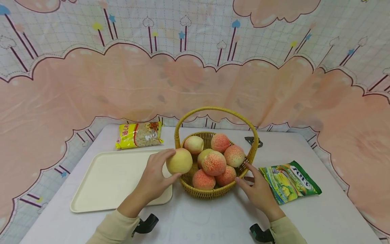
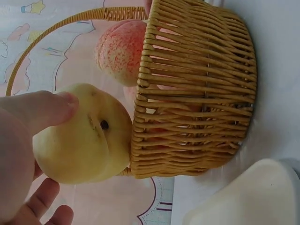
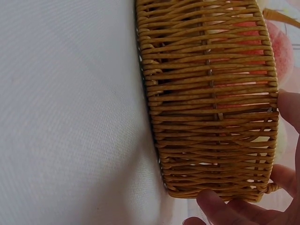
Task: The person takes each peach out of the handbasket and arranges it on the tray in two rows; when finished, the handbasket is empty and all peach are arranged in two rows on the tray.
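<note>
My left hand [image 1: 156, 171] grips a yellow peach [image 1: 179, 161], thumb on one side and fingers on the other. The peach is right at the left rim of a wicker basket [image 1: 199, 194] with a tall arched handle. Up close in the left wrist view, the yellow peach [image 2: 84, 140] shows a dark stem spot. Inside the basket lie several peaches, among them a red speckled peach [image 1: 214, 163] near the middle. At the basket's right side, my right hand [image 1: 259, 191] holds the rim, its thumb at the rim and other fingertips against the woven wall [image 3: 211, 117].
A cream tray [image 1: 106, 181] lies left of the basket. Behind it is a yellow food packet [image 1: 140, 135]. To the right lies a green Foxs candy bag [image 1: 290, 183], with a small dark packet [image 1: 253, 141] farther back. A patterned curtain [image 1: 137, 88] hangs behind the white table.
</note>
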Demonstrator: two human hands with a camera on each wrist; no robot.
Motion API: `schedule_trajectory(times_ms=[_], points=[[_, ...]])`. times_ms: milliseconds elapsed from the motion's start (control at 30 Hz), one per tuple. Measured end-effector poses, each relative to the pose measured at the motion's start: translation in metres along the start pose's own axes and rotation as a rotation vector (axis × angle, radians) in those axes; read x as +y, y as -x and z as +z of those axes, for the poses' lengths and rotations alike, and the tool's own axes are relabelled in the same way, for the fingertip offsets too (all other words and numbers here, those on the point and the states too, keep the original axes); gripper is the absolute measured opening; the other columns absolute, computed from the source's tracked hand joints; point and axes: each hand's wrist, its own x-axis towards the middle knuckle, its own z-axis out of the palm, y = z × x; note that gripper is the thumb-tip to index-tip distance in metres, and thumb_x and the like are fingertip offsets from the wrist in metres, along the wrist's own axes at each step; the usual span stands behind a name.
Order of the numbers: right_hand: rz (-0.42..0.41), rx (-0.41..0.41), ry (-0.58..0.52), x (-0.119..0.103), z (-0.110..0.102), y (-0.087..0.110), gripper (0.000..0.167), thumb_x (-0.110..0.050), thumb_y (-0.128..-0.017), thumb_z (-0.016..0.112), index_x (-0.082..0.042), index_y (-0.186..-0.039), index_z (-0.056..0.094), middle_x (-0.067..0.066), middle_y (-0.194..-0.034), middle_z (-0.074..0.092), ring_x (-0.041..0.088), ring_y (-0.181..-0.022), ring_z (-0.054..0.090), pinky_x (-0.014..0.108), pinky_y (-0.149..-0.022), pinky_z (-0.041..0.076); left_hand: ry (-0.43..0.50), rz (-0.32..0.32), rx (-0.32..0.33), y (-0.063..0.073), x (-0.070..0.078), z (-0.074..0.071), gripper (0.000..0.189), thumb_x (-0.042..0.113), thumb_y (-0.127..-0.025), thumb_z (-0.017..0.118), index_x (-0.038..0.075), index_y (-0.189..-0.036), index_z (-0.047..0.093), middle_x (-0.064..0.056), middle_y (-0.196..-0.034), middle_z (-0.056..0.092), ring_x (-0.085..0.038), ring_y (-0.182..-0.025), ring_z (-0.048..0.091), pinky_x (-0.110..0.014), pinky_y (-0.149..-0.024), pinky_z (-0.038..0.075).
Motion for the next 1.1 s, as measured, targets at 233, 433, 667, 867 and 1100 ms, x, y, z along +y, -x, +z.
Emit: schedule_trajectory(times_ms=[233, 433, 667, 867, 1100], points=[[0.006, -0.005, -0.005, -0.0012, -0.0007, 0.001, 0.079, -0.043, -0.097, 0.064, -0.004, -0.155, 0.028, 0.025, -0.156, 0.031, 0.044, -0.122, 0.055, 0.052, -0.088, 0.054, 0.038, -0.022, -0.068, 0.0027, -0.0043, -0.005, 0.069, 0.006, -0.075, 0.085, -0.001, -0.136, 0.053, -0.017, -0.136, 0.054, -0.038, -0.122, 0.045, -0.057, -0.1, 0.041], [0.007, -0.004, 0.001, -0.0001, -0.0005, 0.0006, 0.079, -0.043, -0.097, 0.065, -0.003, -0.155, 0.028, 0.025, -0.156, 0.031, 0.043, -0.121, 0.056, 0.054, -0.09, 0.052, 0.137, -0.162, -0.16, 0.0054, -0.005, -0.0053, 0.068, 0.015, -0.078, 0.085, 0.005, -0.138, 0.053, -0.013, -0.137, 0.054, -0.034, -0.126, 0.05, -0.058, -0.101, 0.042], [0.013, -0.004, -0.002, 0.0017, 0.0009, -0.0014, 0.08, -0.044, -0.097, 0.065, -0.005, -0.156, 0.028, 0.023, -0.156, 0.031, 0.043, -0.122, 0.055, 0.053, -0.09, 0.053, 0.193, -0.241, -0.147, 0.0059, -0.0027, -0.0021, 0.055, 0.022, -0.082, 0.084, 0.005, -0.128, 0.058, -0.008, -0.12, 0.065, -0.028, -0.112, 0.061, -0.053, -0.091, 0.05], [0.014, -0.005, -0.007, 0.0015, 0.0009, -0.0015, 0.079, -0.043, -0.097, 0.065, -0.005, -0.156, 0.028, 0.023, -0.156, 0.031, 0.043, -0.122, 0.055, 0.051, -0.088, 0.054, 0.247, -0.242, -0.153, 0.0057, -0.0041, -0.0024, 0.057, 0.019, -0.083, 0.083, 0.003, -0.131, 0.057, -0.009, -0.122, 0.065, -0.026, -0.11, 0.062, -0.05, -0.089, 0.052], [0.004, -0.005, -0.002, 0.0001, -0.0003, -0.0002, 0.078, -0.042, -0.098, 0.064, -0.004, -0.156, 0.028, 0.025, -0.156, 0.031, 0.043, -0.121, 0.056, 0.052, -0.088, 0.054, 0.273, -0.213, -0.15, 0.0056, -0.0067, -0.0032, 0.061, 0.012, -0.081, 0.083, 0.0, -0.134, 0.056, -0.011, -0.128, 0.061, -0.028, -0.111, 0.061, -0.045, -0.089, 0.054]])
